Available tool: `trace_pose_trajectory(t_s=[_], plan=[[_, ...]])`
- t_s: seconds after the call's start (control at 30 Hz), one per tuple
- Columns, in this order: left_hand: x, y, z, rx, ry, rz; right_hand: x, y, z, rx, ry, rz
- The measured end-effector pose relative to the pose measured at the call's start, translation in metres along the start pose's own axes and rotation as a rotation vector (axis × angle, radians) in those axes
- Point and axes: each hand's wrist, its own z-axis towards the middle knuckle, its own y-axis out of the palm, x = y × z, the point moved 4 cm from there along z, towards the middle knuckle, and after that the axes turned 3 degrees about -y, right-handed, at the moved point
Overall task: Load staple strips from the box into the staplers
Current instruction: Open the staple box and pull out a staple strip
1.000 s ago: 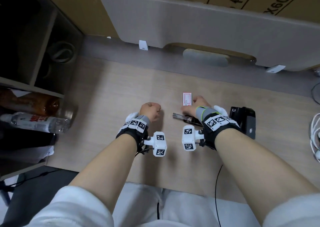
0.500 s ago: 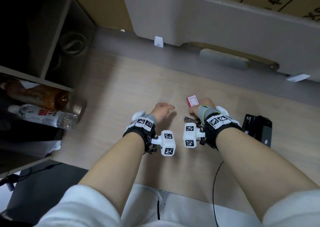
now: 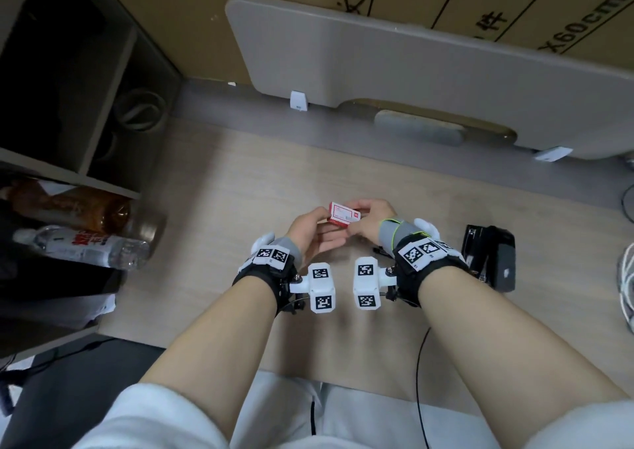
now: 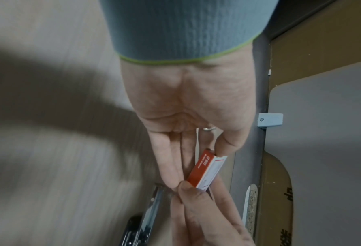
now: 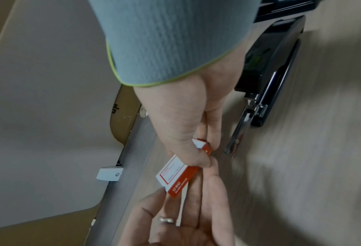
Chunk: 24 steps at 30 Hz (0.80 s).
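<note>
Both hands hold a small red and white staple box just above the wooden table. My left hand pinches its left end, thumb on top and fingers beneath. My right hand pinches the right end between thumb and fingers. The box looks closed. An open stapler lies under my right wrist with its chrome magazine exposed, though the head view hides most of it. A second black stapler sits to the right.
At the left, a shelf holds plastic bottles. A grey board leans against cardboard along the table's back edge. White cable lies at the right edge, and a black cable hangs over the front edge.
The box lay on the table with my right hand reaching to it and my left hand resting in a fist. Both hands now hold the box, raised off the table.
</note>
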Motion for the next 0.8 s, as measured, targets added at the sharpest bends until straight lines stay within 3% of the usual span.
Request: trace_pose_trajectory(t_s=[0.3,0.5,0.8], plan=[[0.005,0.002,-0.007,-0.030,0.065,-0.082,-0.011,0.007,-0.020,-0.009,-0.071,0.178],[0.006,-0.001,-0.015,-0.035,0.025,-0.140,-0.020,0.005,-0.027,0.029,-0.075,0.379],[0.007,-0.005,-0.018,-0.033,0.035,-0.210,-0.007,0.001,-0.028,0.087,0.054,0.403]])
